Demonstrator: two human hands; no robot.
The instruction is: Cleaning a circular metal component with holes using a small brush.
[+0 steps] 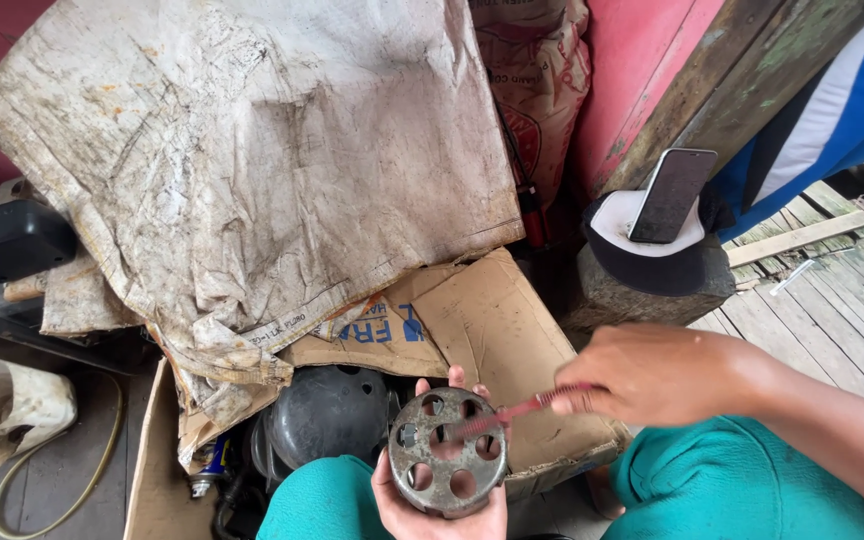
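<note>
the left hand (422, 505) cups a round grey metal drum (447, 452) from below, w/ fingertips showing past its far rim, so it's grasping the part at knee level between the person's teal-clad legs. the drum's face is tilted up toward the camera, pierced by a ring of round holes, surface dull and grimy. the right hand (652, 375) is clenched on a thin red brush (517, 410), the tool running leftward from the grip, its tip blurred over the drum's face approx at the centre. the drum looks like solid steel: prob heavy for its size, fully stiff, not fragile, but the grime could make it slick, so a palm under the body w/ fingers hooked over the rim seems the safest hold; the holes also look like good finger purchase. the brush looks light and a bit flexible, best pinched near its back end as it is now. beyond the left grip sit a dark round shell (327, 415) and a flattened cardboard box (492, 330) under a stained woven sack (252, 170). beyond the right grip, a phone (672, 195) leans on a black-and-white cap (642, 255).
</note>
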